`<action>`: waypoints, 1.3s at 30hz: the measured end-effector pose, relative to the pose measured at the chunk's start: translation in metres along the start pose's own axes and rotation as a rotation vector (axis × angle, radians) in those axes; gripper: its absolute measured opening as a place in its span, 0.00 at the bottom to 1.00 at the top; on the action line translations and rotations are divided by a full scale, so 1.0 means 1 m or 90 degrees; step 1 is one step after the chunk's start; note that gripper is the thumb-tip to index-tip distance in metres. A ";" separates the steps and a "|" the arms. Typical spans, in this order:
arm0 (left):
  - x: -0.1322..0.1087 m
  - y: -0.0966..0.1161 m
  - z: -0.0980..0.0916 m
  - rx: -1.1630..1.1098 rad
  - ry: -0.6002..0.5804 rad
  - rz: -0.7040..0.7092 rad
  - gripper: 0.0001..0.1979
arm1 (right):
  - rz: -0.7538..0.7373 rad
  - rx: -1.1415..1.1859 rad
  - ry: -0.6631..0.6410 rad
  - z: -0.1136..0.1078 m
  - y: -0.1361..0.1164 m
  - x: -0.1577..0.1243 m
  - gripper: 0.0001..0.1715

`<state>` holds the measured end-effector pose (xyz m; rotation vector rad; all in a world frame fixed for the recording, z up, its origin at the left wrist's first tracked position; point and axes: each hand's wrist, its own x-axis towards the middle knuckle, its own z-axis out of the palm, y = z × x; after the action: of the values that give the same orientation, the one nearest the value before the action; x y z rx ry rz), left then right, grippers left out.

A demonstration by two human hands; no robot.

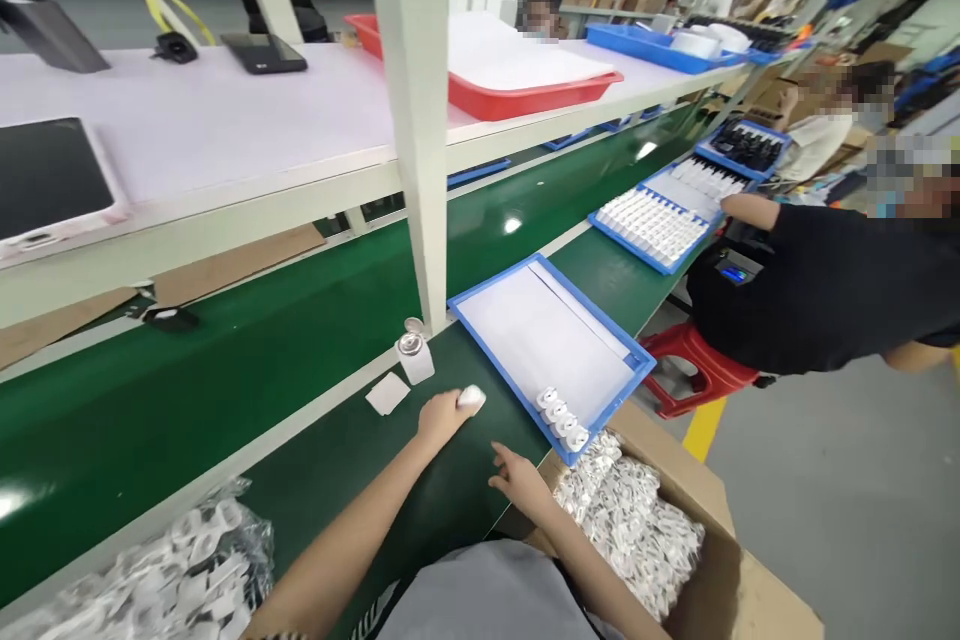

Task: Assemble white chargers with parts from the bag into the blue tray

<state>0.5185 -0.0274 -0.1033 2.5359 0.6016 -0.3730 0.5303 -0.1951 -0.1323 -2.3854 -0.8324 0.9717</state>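
My left hand [441, 418] is closed around a small white plastic part [471, 400], held above the green work surface [360, 480]. To its right, my right hand [521, 480] hangs with fingers apart and holds nothing I can see. Beyond the hands lies a blue-rimmed tray [491, 345] lined with white sheet, and a short row of white plastic pieces [561, 418] stands in its near corner. A white dispenser bottle [416, 360] with a metal top and raised lid is left of the tray. Beside it is a stack of white squares [388, 394].
An open carton [727, 570] full of bagged white parts [637, 510] sits at lower right. Loose white parts in a clear bag [187, 570] lie lower left. A shelf post [420, 140] rises ahead. Co-workers sit along the line, one on a red stool [694, 370].
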 end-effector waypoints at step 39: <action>-0.215 -0.167 0.046 -0.042 0.250 -0.687 0.24 | -0.314 -0.314 -0.410 0.081 -0.091 0.025 0.20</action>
<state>0.2452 0.0042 -0.1312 1.9967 2.0702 -0.1850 0.4519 -0.0999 -0.1449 -2.0286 -1.9813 1.4532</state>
